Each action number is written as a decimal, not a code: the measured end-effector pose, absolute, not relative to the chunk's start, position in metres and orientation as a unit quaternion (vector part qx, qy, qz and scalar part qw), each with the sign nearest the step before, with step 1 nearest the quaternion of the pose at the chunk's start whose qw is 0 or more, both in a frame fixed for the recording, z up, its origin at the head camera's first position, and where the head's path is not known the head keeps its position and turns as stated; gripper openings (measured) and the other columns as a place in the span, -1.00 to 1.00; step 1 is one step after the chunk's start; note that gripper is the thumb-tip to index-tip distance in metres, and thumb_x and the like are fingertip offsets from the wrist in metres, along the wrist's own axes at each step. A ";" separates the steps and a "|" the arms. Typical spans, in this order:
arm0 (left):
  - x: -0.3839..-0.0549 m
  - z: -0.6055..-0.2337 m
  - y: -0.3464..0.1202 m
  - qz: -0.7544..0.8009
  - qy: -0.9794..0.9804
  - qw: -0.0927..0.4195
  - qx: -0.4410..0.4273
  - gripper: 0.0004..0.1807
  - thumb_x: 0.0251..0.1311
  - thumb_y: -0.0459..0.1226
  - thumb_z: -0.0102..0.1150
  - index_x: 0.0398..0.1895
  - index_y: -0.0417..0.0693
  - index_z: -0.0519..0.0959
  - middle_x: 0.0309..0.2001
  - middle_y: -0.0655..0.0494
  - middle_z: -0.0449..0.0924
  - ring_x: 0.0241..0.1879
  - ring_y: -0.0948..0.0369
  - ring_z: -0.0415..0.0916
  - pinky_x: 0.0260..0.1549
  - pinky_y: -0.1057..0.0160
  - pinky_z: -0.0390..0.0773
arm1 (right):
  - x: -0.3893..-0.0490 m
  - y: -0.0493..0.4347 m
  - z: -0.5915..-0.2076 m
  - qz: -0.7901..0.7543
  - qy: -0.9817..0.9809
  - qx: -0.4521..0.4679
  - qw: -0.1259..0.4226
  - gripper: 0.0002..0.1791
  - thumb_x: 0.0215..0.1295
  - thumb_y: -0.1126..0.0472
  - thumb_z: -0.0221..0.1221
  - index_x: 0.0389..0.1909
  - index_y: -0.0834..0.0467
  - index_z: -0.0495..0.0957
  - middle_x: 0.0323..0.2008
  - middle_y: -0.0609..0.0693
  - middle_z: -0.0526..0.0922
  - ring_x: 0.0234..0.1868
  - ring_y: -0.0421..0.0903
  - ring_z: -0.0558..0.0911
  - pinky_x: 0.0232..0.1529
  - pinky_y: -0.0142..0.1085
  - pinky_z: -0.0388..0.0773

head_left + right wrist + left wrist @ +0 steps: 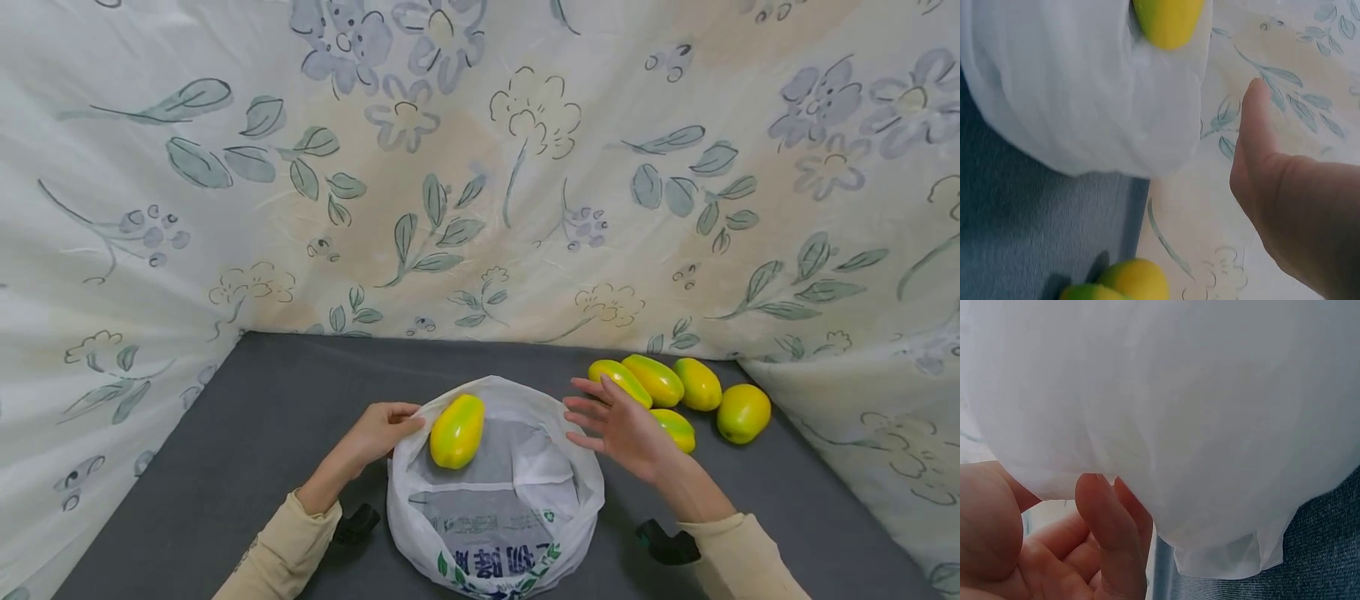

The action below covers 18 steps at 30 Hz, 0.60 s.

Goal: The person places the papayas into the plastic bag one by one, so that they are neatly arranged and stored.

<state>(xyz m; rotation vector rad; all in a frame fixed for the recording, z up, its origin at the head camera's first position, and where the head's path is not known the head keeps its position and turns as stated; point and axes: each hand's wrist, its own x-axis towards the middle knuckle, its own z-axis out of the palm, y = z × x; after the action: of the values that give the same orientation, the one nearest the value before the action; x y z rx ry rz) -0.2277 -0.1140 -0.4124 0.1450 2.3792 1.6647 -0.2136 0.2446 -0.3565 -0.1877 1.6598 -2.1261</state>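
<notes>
**Mouth wide, one side supported: hold the rim steady**

Your dark grey cloth-covered table [225, 433] gives a flat base; I'd leave the load on it rather than lift. On it stands the white, crinkled plastic bag [407, 517] with printed lettering, mouth wide and facing up. Its film looks thin and floppy, so tension the rim gently outward; yanking would likely tip or fold it.

Five loose, glossy yellow-green oval fruits [699, 385] lie clustered beyond your right hand [626, 425]. That hand's fingers are extended and apart, holding nothing, near the bag's right rim; the right wrist view shows a gap to the bag. Your left hand [382, 433] pinches the left rear rim, thumb to fingers. Good anchor; don't let it sag.

Single glossy yellow-green oval fruit [457, 431]: within the mouth, just beside the left pinch, well apart from the right fingers, in neither grip. Can't tell whether it rests on film or hangs clear. Placing low beats dropping: less jolt on that rim.
</notes>
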 end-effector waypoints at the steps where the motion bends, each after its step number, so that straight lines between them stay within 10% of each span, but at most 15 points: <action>1: -0.228 -0.413 -0.114 0.572 0.811 0.117 0.044 -0.59 0.30 -0.21 0.15 0.14 -0.25 0.51 -0.12 -0.02 0.61 -0.41 0.17 0.52 -0.49 0.27 0.54 | -0.213 0.247 -0.356 -0.771 0.595 -0.068 0.217 -0.52 0.53 -0.12 -0.33 0.26 0.04 0.25 0.10 0.04 0.41 0.14 0.02 0.39 0.10 -0.09 0.44; 18: -0.229 -0.413 -0.113 0.567 0.815 0.115 0.038 -0.62 0.32 -0.26 0.12 0.14 -0.25 0.52 -0.14 0.00 0.61 -0.42 0.18 0.52 -0.49 0.25 0.54 | -0.205 0.282 -0.352 -0.786 0.590 -0.029 0.184 -0.52 0.52 -0.12 -0.28 0.25 0.08 0.21 0.14 0.08 0.32 0.13 0.01 0.45 0.11 -0.08 0.43</action>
<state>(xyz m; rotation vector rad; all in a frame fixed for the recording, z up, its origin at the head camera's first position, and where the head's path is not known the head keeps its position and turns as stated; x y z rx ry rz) -0.2291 -0.1129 -0.4127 0.1103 2.3867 1.6624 -0.2051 0.2823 -0.3520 -0.0819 1.6624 -2.2155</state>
